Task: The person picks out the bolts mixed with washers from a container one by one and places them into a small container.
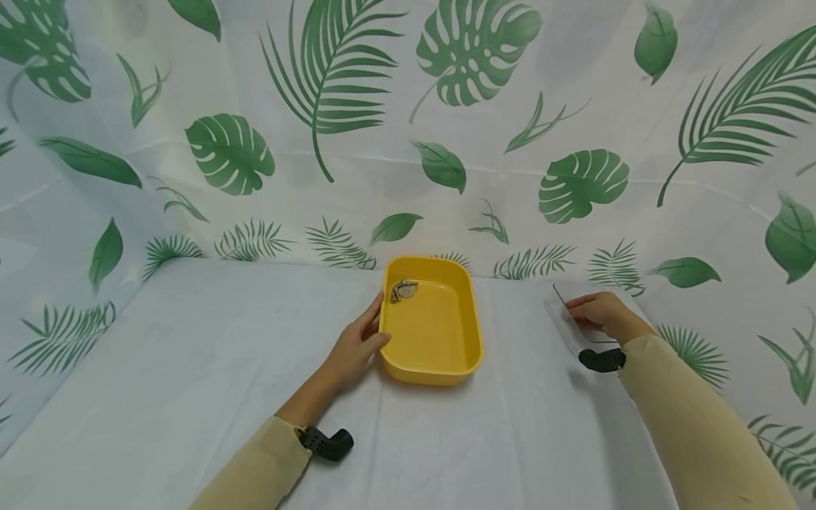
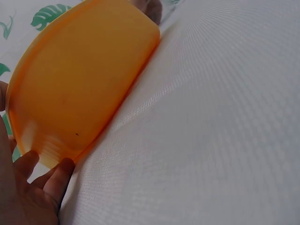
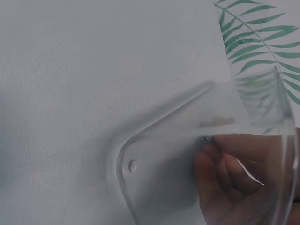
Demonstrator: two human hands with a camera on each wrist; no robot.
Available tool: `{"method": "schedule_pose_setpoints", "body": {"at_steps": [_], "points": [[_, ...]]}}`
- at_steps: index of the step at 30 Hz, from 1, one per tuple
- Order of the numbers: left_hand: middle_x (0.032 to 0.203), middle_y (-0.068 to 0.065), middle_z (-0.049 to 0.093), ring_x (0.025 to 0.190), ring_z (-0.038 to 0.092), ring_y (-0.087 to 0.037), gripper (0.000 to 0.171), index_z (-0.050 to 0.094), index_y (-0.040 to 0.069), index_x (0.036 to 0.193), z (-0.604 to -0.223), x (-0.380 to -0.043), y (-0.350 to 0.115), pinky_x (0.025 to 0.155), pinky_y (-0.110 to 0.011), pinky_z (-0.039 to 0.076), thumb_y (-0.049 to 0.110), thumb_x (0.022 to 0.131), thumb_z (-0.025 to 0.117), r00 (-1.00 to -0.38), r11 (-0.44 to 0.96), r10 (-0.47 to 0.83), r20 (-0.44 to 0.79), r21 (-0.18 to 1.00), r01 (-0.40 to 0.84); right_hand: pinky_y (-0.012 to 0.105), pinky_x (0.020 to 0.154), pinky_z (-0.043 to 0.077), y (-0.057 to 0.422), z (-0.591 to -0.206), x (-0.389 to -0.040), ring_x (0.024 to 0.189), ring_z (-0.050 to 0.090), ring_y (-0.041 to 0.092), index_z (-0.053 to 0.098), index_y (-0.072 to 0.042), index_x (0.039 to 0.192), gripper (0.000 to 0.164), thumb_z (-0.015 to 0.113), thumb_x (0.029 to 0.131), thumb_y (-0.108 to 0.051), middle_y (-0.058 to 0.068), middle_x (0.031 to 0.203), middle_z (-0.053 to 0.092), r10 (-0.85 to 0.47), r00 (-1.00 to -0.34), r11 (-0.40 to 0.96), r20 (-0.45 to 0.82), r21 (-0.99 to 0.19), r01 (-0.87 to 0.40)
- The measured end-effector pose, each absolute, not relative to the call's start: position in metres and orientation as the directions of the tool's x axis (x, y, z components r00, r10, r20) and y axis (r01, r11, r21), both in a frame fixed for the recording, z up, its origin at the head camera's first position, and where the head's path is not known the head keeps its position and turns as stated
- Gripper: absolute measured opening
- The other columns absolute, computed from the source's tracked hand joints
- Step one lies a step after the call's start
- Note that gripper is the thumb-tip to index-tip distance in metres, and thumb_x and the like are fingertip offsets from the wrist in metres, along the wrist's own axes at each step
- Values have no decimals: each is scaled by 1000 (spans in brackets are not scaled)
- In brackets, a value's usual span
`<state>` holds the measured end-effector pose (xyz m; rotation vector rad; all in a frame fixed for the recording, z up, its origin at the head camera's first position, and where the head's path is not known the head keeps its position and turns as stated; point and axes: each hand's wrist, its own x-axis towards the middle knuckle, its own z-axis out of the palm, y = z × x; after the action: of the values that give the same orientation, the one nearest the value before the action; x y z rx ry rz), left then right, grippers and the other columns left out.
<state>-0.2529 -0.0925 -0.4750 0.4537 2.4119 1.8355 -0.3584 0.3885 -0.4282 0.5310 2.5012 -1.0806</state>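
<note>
A white cloth [image 1: 210,368] spreads in front of me, faintly creased. Nearest are my beige sleeves, the left [image 1: 255,471] and the right [image 1: 707,425], with a black device [image 1: 328,445] at my left wrist and another [image 1: 602,360] at my right.

My hands are well apart. Beyond the cuff, my left hand [image 1: 350,350] holds the left side of a yellow plastic tray [image 1: 436,340], thumb over the rim and fingertips against the outer wall. The tray stands upright on the cloth, roughly mid-view and near the back. In its far left corner lies a little cluster of metal pieces [image 1: 403,290]; one looks round, but they are too small for me to name.

Well to the right of the tray, my right hand [image 1: 602,312] is at a clear plastic container [image 3: 145,187]. Through the see-through wall, the right wrist view shows my thumb and index finger pinching a small metal part [image 3: 206,139]; I can't tell exactly what it is.

Behind everything hangs a white backdrop [image 1: 357,191] printed with green palm fronds, monstera and single leaves.
</note>
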Motion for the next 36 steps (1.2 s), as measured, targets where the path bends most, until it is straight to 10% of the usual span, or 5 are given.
{"method": "schedule_pose_setpoints", "body": {"at_steps": [25, 36], "points": [[169, 5, 23, 150, 39, -25, 73, 20, 28, 163, -473, -252, -93, 121, -45, 36, 15, 100, 54, -948, 230, 285, 141, 950, 211, 21, 72, 55, 381, -429, -353, 95, 59, 19, 57, 7, 134, 43, 61, 99, -17, 12, 114, 62, 209, -894, 657, -396, -621, 428], [170, 5, 22, 152, 36, -25, 73, 20, 26, 163, -474, -251, -92, 122, -46, 35, 13, 100, 55, -945, 195, 293, 145, 959, 208, 34, 93, 61, 363, -387, -340, 103, 67, 18, 48, 12, 142, 55, 48, 106, -31, 28, 133, 60, 53, -960, 676, -276, -698, 238]]}}
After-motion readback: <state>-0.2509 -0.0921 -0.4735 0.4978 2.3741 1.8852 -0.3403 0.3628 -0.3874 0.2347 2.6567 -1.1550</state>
